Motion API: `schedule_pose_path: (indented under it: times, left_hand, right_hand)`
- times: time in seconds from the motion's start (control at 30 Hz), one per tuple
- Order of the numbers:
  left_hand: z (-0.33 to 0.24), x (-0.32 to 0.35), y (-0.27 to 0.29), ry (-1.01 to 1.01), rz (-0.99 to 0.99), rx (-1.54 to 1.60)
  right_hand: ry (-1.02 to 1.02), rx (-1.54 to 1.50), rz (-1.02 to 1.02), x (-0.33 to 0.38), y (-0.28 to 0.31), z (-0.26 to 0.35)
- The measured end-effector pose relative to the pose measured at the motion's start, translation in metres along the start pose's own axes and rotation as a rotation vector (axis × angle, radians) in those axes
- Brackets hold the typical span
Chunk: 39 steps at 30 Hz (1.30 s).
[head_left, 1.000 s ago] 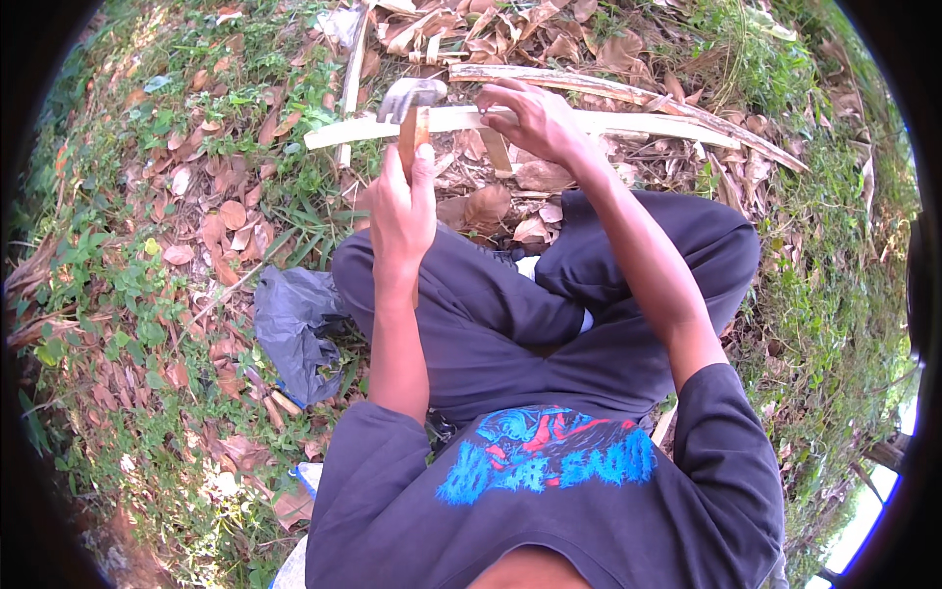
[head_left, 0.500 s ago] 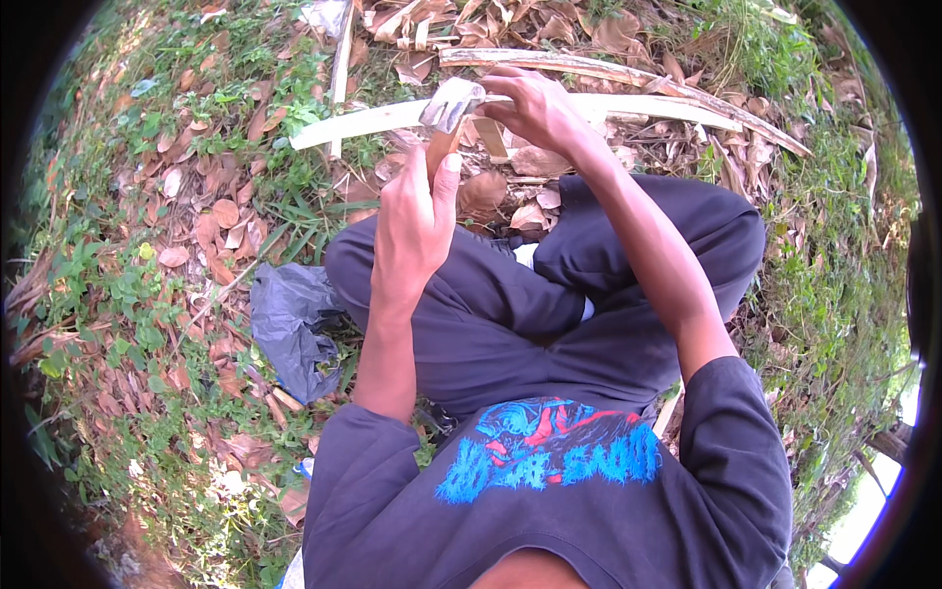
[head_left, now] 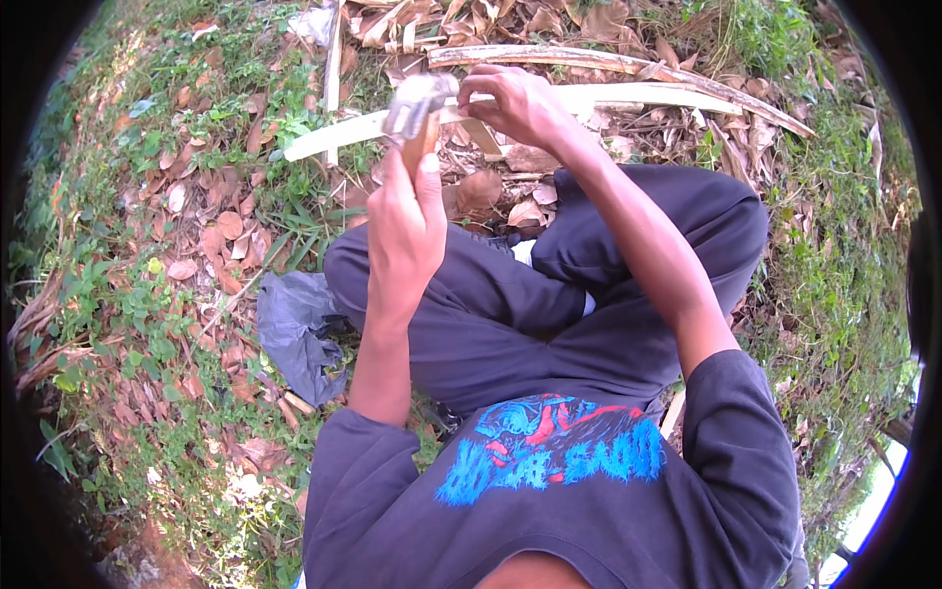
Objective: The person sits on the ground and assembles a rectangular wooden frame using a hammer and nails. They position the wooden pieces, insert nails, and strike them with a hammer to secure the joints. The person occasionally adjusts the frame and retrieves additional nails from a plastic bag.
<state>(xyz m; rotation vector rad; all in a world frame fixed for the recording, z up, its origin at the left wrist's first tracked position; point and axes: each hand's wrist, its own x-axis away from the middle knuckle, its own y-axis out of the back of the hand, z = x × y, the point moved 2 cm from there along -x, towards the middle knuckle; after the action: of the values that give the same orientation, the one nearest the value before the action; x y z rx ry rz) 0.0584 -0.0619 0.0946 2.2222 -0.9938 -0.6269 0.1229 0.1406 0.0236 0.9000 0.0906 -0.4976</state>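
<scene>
My left hand (head_left: 407, 221) is closed around the wooden handle of a claw hammer (head_left: 420, 106), raised so that its metal head, a little smeared by motion, hangs over a long pale wooden strip (head_left: 339, 134). Just right of the hammer head, my right hand (head_left: 515, 103) has its fingers bent and pressed together at the strip. What those fingertips pinch, if anything, is too small to make out. Under the strip, close to my right hand, a short piece of wood (head_left: 481, 137) shows.
A second, rougher strip (head_left: 579, 61) lies behind the pale one, and a narrow stick (head_left: 333, 79) runs away at the left. Beside my crossed legs (head_left: 491, 294) rests a dark plastic bag (head_left: 299, 334). Dry leaves (head_left: 479, 191) and green plants cover the ground.
The hammer head has shifted left, away from the right hand's fingertips, and tilted with my left hand. My right hand stays at the strip, moved slightly left.
</scene>
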Motion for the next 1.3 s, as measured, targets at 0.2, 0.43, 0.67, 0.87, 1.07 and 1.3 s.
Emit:
schedule_pose_path:
  times: [0.2,0.43,0.67,0.87,1.07,1.3]
  left_hand:
    - [-0.011,-0.006,0.018,-0.042,-0.008,0.041]
    - [0.006,-0.004,0.000,-0.135,-0.024,-0.077]
    - [-0.012,0.003,0.020,-0.035,-0.083,0.137]
    - [0.009,0.001,-0.013,-0.159,-0.055,-0.108]
    - [-0.011,0.002,0.009,-0.092,-0.100,0.130]
    - [0.001,0.000,0.007,0.025,0.012,0.006]
  right_hand:
    - [-0.029,0.027,0.004,0.003,0.000,-0.001]
    - [0.026,-0.015,-0.022,0.001,0.002,-0.001]
    - [-0.013,0.005,-0.045,0.005,0.002,0.001]
    - [0.002,-0.001,-0.058,0.001,0.000,-0.001]
    - [-0.037,-0.004,-0.029,0.004,0.001,0.001]
    - [0.016,0.003,-0.061,0.003,-0.001,-0.007]
